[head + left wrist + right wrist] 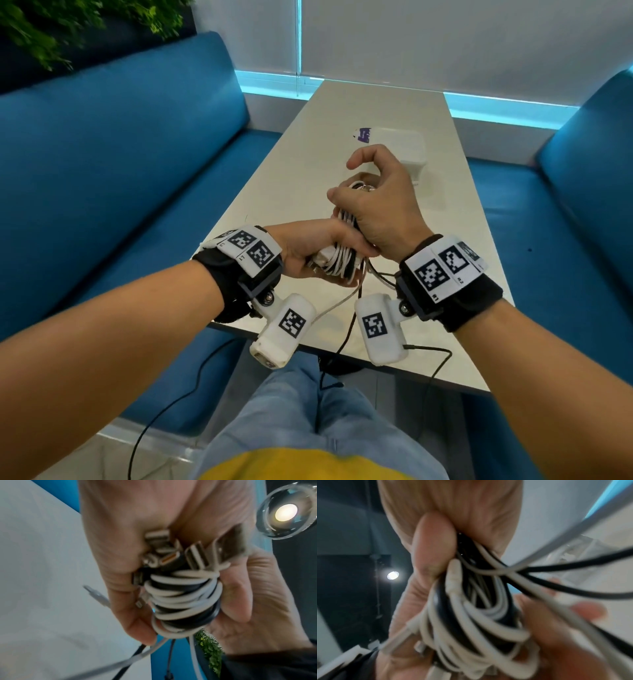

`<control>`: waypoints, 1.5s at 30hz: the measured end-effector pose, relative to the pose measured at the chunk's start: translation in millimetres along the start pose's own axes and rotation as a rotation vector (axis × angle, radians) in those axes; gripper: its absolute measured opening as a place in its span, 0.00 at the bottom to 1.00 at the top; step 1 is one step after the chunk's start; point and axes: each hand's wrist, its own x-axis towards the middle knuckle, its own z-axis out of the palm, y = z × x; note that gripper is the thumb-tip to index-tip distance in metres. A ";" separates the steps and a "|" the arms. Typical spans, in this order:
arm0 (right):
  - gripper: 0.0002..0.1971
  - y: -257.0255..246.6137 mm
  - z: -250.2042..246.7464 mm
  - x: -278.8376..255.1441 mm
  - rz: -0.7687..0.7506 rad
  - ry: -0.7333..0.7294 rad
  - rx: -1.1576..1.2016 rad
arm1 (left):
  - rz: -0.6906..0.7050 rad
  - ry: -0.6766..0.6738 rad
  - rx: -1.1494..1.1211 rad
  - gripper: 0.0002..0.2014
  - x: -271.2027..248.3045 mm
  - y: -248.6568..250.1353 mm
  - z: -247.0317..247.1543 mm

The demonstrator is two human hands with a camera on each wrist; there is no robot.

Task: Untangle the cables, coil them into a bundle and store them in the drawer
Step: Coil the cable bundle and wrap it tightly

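Note:
A coiled bundle of white and black cables [342,257] is held above the near end of the table by both hands. My left hand [308,255] grips its lower end, where several USB plugs [197,555] stick out of the bundle [185,601]. My right hand [376,212] wraps round the upper part, with its forefinger raised and curled; its thumb presses the loops [471,622]. Loose white and black tails [346,325] hang from the bundle toward the table edge. A small white box [404,147] with a purple label sits farther up the table; I cannot tell whether it is a drawer.
The long white table [342,113] runs away from me between two blue benches [120,171]. Black wires [431,373] from the wrist cameras hang past the near table edge to the floor. A green plant [51,31] stands at the far left.

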 end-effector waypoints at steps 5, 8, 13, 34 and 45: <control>0.16 3.6 4.7 -5.9 -0.058 0.014 -0.121 | 0.162 0.096 0.301 0.20 -9.6 -2.6 -6.7; 0.14 3.2 4.8 -5.7 -0.067 0.001 -0.162 | 0.238 0.100 0.381 0.31 -11.9 6.2 -7.5; 0.16 -7.1 4.4 0.5 -0.099 0.020 -0.086 | 0.355 0.001 0.161 0.25 -9.6 7.6 2.7; 0.10 1.8 -6.1 -8.1 -0.286 -0.098 -0.429 | 0.175 0.106 0.054 0.07 3.6 -4.5 1.1; 0.12 46.6 -7.3 -24.1 0.368 -0.483 0.061 | 0.225 0.326 -0.480 0.13 7.6 8.4 -17.8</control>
